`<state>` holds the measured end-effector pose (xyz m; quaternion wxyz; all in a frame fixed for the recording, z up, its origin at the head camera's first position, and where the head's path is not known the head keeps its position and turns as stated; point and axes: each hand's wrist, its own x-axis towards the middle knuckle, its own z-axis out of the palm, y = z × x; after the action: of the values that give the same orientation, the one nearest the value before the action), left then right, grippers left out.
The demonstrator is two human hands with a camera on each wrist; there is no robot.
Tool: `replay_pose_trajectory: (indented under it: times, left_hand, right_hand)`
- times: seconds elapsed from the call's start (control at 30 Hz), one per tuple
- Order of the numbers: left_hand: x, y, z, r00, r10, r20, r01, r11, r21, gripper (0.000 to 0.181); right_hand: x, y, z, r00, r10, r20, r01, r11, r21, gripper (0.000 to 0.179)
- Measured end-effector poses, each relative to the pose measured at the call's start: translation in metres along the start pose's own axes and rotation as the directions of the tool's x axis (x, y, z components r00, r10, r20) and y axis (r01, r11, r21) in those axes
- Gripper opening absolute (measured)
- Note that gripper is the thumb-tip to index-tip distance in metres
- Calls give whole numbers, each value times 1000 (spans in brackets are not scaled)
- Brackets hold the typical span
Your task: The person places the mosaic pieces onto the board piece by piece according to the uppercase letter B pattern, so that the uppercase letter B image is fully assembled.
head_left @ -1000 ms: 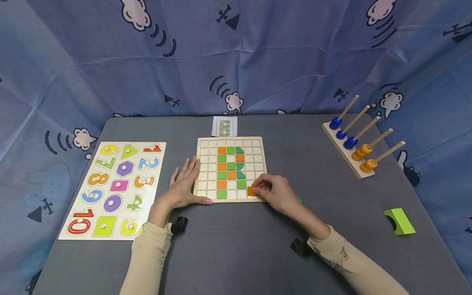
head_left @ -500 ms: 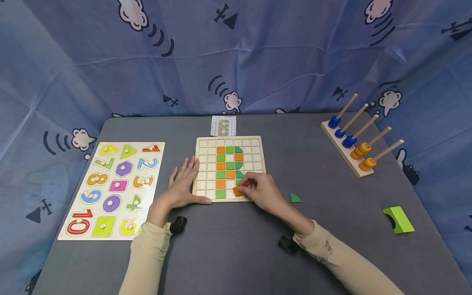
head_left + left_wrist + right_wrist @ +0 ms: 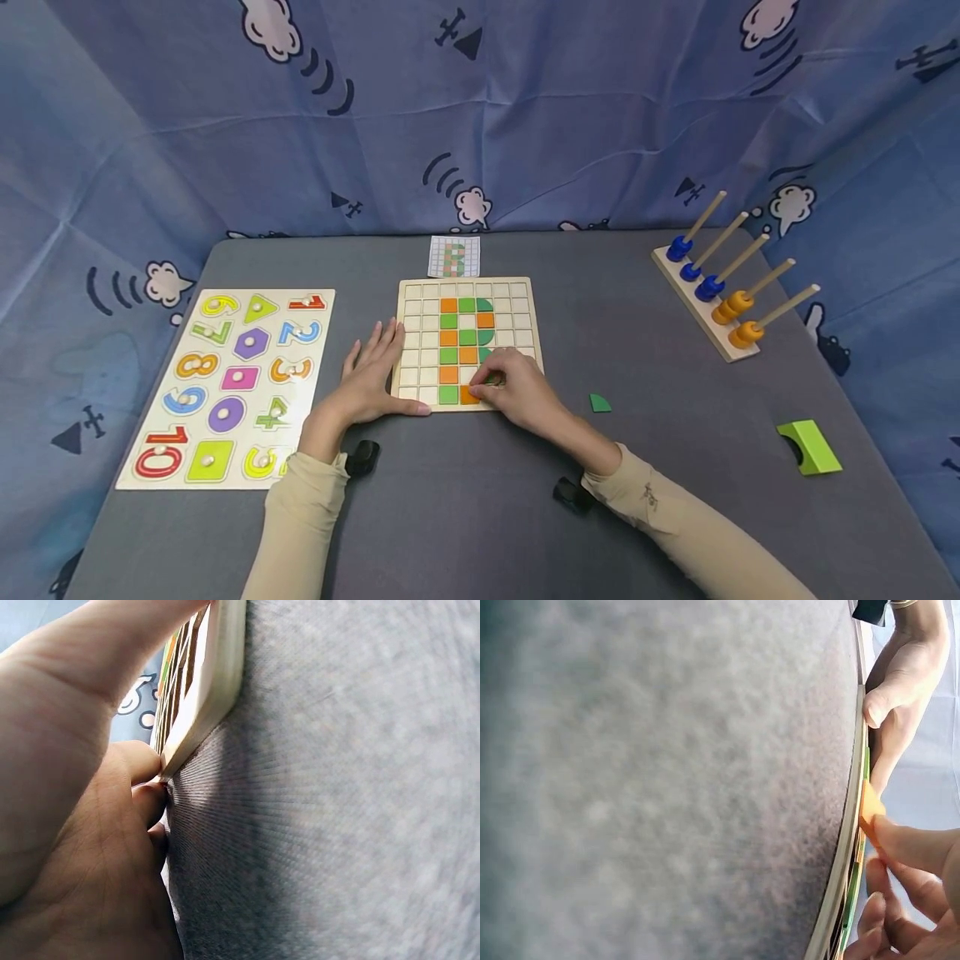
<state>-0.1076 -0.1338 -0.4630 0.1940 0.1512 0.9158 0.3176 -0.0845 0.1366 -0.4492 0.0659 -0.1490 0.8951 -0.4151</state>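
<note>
My right hand pinches an orange square tile between thumb and fingers, at the bottom row of the wooden grid board, just right of a green square tile. In the right wrist view the orange tile stands tilted at the board's surface. My left hand lies spread at the board's left side, with the thumb along the front edge and fingertips at the left edge. Orange and green squares and green quarter-round tiles fill cells in the middle columns. My right fingers hide some cells at the lower right.
A patterned card lies behind the board. One green quarter-round tile rests on the table to the right. A number-and-shape puzzle board is at left; a peg stand with rings and a green arch block are at right.
My right hand has carried the orange tile leftward along the board's bottom row to beside the green square. The loose green quarter-round tile has come into fuller view. My left hand stays in place.
</note>
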Motion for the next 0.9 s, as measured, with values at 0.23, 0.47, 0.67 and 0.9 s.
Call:
replay_pose_trajectory:
  times: [0.23,0.47,0.67,0.9]
  left_hand:
    - [0,0,0,1000,4,3,-4,1000,-5,137]
    - [0,-1,0,1000,3,0,-3,1000,0,137]
    - [0,-1,0,1000,8,2,-8,1000,-4,137]
    - [1,-1,0,1000,4,0,-4,1000,9,137]
  right_hand:
    - [0,0,0,999,-31,-19,29,993,-118,11]
    - [-10,10,-15,1000,-21,-11,18,987,-161,9]
    - [-29,32,-46,998,20,64,-7,980,-197,8]
    - [-55,59,-89,991,105,83,-83,969,-233,25]
